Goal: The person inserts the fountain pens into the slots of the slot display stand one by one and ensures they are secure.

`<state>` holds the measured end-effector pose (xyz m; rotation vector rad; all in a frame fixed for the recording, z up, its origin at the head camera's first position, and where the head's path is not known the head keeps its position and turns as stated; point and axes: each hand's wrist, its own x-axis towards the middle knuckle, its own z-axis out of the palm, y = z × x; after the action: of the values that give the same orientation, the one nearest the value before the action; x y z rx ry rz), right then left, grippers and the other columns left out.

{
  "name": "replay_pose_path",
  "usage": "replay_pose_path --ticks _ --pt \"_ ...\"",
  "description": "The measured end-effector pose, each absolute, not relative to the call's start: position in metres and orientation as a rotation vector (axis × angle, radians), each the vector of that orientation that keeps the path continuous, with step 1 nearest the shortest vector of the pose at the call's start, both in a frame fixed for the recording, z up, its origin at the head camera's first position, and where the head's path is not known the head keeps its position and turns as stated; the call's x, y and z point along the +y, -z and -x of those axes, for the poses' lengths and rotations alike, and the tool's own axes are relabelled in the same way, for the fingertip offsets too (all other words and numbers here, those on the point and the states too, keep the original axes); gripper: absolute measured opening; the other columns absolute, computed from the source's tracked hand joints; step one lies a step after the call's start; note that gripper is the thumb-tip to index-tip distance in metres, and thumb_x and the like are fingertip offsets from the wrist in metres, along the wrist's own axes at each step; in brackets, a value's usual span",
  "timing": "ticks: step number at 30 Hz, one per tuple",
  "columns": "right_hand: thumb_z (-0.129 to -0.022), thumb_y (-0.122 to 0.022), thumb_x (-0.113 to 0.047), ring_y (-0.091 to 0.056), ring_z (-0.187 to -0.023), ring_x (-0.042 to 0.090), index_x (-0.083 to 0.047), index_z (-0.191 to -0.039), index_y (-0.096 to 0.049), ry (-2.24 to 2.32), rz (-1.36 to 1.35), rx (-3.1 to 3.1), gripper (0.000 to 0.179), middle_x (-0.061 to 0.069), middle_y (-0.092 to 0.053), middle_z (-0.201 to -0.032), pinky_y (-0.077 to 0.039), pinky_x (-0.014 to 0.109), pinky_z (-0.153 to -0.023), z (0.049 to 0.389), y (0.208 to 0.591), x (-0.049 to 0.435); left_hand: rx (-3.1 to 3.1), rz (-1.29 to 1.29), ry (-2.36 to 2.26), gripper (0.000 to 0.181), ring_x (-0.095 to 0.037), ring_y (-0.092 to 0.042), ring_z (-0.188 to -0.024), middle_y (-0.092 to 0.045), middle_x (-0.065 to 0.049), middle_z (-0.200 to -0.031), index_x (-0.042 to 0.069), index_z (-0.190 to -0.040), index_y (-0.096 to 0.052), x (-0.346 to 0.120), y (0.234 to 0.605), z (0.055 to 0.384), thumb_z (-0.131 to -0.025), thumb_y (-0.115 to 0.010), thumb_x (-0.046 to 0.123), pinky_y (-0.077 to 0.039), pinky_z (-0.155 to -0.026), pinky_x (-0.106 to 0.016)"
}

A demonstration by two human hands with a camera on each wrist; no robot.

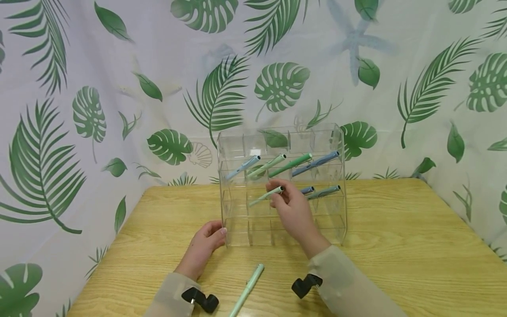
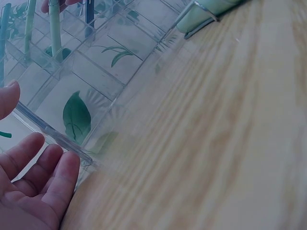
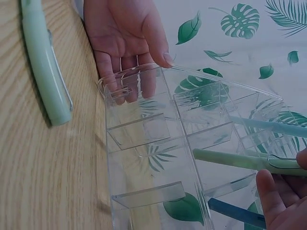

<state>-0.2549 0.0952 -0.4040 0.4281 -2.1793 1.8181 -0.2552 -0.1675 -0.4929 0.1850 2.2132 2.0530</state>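
Note:
A clear acrylic rack [image 1: 259, 231] with several compartments stands upright on the table. At its lower left edge my left hand [image 1: 203, 244] grips the side, thumb on one face and fingers on the other. My right hand [image 1: 295, 211] is at the rack's third row, thumb and fingers around the cap end of a pale green pen [image 3: 230, 159] that slants in a compartment. Another light green pen [image 1: 248, 288] lies on the table in front of the rack, between my forearms. The right hand partly hides a blue pen [image 1: 307, 190] beside it.
Higher in the rack lean a light blue pen [image 1: 242, 167], a light green pen [image 1: 267, 166], a green pen [image 1: 291, 165] and a blue pen [image 1: 315, 164]. A grey-teal pen [image 1: 325, 192] sits at the right. Behind the wooden table [image 1: 396, 242] hangs a leaf-patterned cloth [image 1: 420, 145].

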Motion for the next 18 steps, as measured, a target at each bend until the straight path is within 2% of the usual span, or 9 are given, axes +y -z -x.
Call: replay_pose_path --ticks 4,8,14,18 --pt "-0.106 -0.05 -0.009 -0.062 -0.114 0.021 -0.011 -0.139 -0.055 -1.844 -0.42 -2.168 0.033 0.006 -0.06 -0.132 -0.057 0.045 -0.092 0.253 0.404 0.097 2.211 -0.187 -2.049 0.045 -0.033 -0.052 -0.129 -0.054 -0.02 -0.14 -0.002 -0.142 -0.051 -0.167 0.493 0.255 -0.105 -0.059 0.022 -0.048 -0.105 -0.045" --pt "-0.106 -0.052 -0.011 -0.06 -0.116 0.022 -0.012 -0.142 -0.053 -1.821 -0.425 -2.177 0.036 0.005 -0.059 -0.133 -0.056 0.041 -0.092 0.251 0.406 0.101 2.209 -0.18 -2.045 0.045 -0.032 -0.052 -0.128 -0.054 -0.019 -0.139 -0.002 -0.141 -0.051 -0.168 0.497 0.256 -0.105 -0.059 0.024 -0.049 -0.105 -0.044" --pt "-0.104 -0.056 -0.012 -0.06 -0.116 0.022 -0.016 -0.142 -0.054 -1.758 -0.424 -2.218 0.038 0.0 -0.057 -0.134 -0.052 0.032 -0.08 0.245 0.404 0.11 2.225 -0.196 -2.046 0.045 -0.032 -0.054 -0.126 -0.055 -0.019 -0.138 -0.002 -0.141 -0.052 -0.168 0.496 0.255 -0.105 -0.059 0.024 -0.049 -0.104 -0.044" --pt "-0.104 -0.055 -0.012 -0.057 -0.122 0.02 -0.015 -0.145 -0.051 -1.767 -0.429 -2.248 0.041 0.002 -0.054 -0.141 -0.051 0.028 -0.079 0.241 0.405 0.116 2.224 -0.203 -2.048 0.047 -0.033 -0.054 -0.127 -0.054 -0.02 -0.139 -0.003 -0.142 -0.051 -0.168 0.494 0.254 -0.105 -0.059 0.025 -0.049 -0.104 -0.045"
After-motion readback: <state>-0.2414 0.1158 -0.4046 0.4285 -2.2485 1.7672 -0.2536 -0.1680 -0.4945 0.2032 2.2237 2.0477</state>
